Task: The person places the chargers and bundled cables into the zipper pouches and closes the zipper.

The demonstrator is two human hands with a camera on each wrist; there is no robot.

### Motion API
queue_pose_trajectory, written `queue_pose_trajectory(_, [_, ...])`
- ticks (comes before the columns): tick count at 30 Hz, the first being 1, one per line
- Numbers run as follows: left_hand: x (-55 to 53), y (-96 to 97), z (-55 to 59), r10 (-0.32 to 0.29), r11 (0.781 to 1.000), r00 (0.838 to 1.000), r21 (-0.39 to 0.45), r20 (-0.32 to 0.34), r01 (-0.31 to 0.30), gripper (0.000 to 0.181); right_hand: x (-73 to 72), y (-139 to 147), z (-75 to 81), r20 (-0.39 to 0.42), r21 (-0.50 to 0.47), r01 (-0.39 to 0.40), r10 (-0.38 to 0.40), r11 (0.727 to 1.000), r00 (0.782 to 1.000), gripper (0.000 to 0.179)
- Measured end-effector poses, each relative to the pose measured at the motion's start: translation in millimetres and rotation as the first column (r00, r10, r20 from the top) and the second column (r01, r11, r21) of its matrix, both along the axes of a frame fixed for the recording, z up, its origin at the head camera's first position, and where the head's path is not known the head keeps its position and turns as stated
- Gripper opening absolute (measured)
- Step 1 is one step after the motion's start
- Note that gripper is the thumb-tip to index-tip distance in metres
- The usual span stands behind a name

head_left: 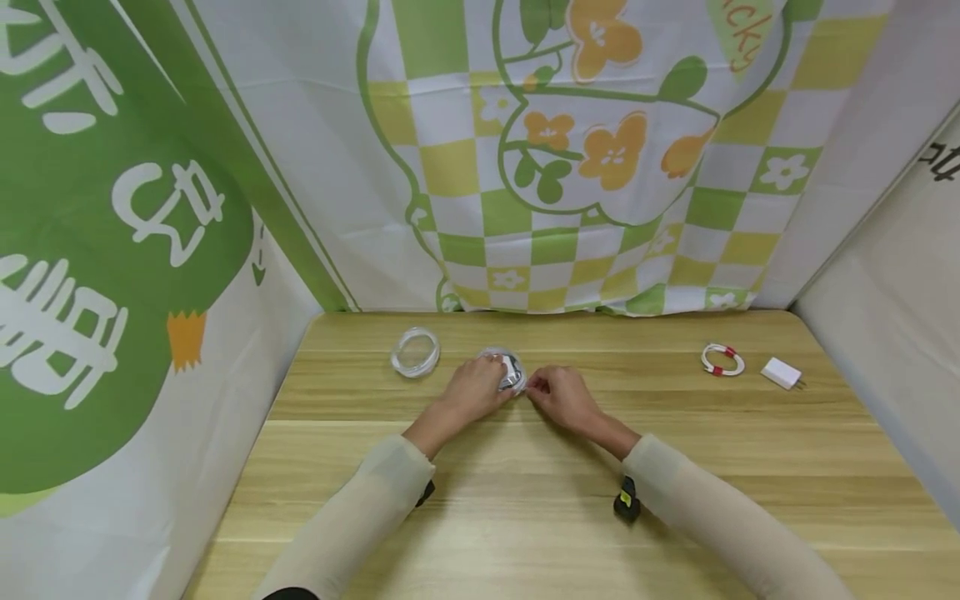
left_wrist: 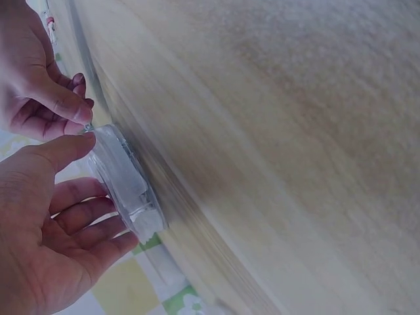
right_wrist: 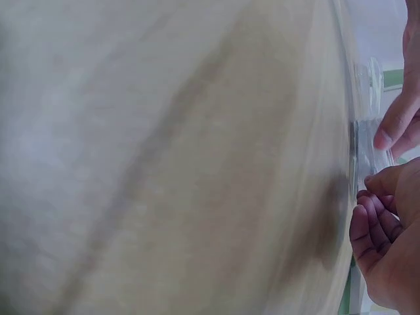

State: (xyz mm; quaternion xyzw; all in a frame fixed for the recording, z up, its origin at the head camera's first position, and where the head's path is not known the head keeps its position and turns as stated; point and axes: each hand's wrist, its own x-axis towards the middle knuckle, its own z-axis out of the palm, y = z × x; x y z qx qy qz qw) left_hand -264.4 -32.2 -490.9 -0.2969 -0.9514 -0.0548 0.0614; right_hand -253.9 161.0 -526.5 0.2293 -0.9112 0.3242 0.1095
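A small round clear plastic case (head_left: pixel 513 372) with something white and silvery inside lies on the wooden table, near its back edge. My left hand (head_left: pixel 474 387) grips it from the left, thumb on the near side and fingers curving round the far side, as the left wrist view shows of the case (left_wrist: pixel 123 172). At its right edge my right hand (head_left: pixel 564 398) pinches a tiny bit of the rim between thumb and forefinger, the other fingers curled in. The two thumbs (left_wrist: pixel 77 146) nearly meet there. What exactly the right fingertips pinch is hidden.
Left of the case lies a coiled clear-white cable (head_left: pixel 415 352). Farther right are a white cable coil (head_left: pixel 723 360) with red ties and a white plug adapter (head_left: pixel 782 373) with its prongs facing right. A patterned curtain (head_left: pixel 585 250) hangs behind the table's back edge (head_left: pixel 390 317).
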Motion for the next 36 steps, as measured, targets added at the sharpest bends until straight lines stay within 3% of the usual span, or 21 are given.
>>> queue_pose_trajectory(11, [-1.8,1.8,-1.0,0.002,1.0,1.0,0.024,0.003,-0.003,0.029,-15.0,3,2.2,0.018,0.003,0.066,-0.067,0.998,0.998,0.005])
queue_pose_trajectory(25, [-1.5,1.8,0.8,-0.023,1.0,1.0,-0.004,-0.005,0.023,0.031,-37.7,-3,2.3,0.03,-0.013,0.143,-0.142,0.99,0.989,0.009])
queue_pose_trajectory(36, [-2.5,-1.3,2.9,-0.009,1.0,0.999,0.019,0.048,0.009,0.037,-40.1,-5,1.3,0.072,-0.001,0.153,-0.152,0.988,0.986,0.006])
